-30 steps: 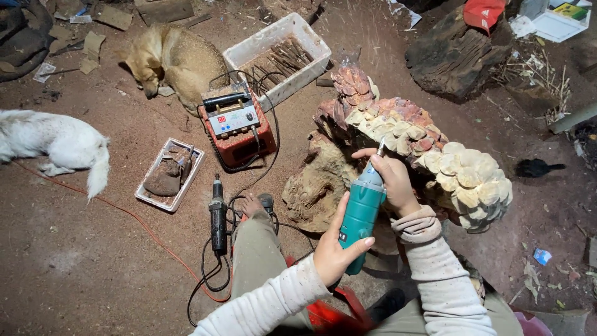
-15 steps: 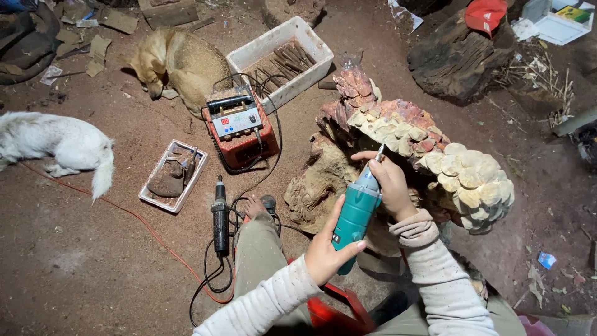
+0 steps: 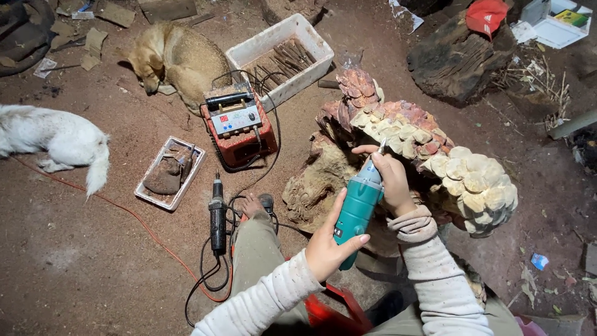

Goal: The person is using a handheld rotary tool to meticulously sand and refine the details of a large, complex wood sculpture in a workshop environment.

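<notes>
Teal rotary carving tool [image 3: 358, 208] slants up-right, bit tip touching wood root carving [image 3: 429, 155] just ahead. Right hand [image 3: 388, 180] wraps nose, nearer carving; left hand [image 3: 329, 242] clasps rear end.

Premises: an informal wood-carving workshop on a bare earth floor [image 3: 74, 261], dusted with reddish sawdust. Evidence: a large gnarled root carving [image 3: 423, 155] under work with a teal rotary power tool [image 3: 357, 208]; a red power control unit [image 3: 239, 124] with trailing cables; a second black handpiece [image 3: 217, 214] lying on the floor; a white plastic crate [image 3: 280, 46] of wood pieces; a rough dark stump [image 3: 457, 59]. Two dogs, one tan [image 3: 177, 59] and one white [image 3: 53, 140], lie on the floor.
</notes>
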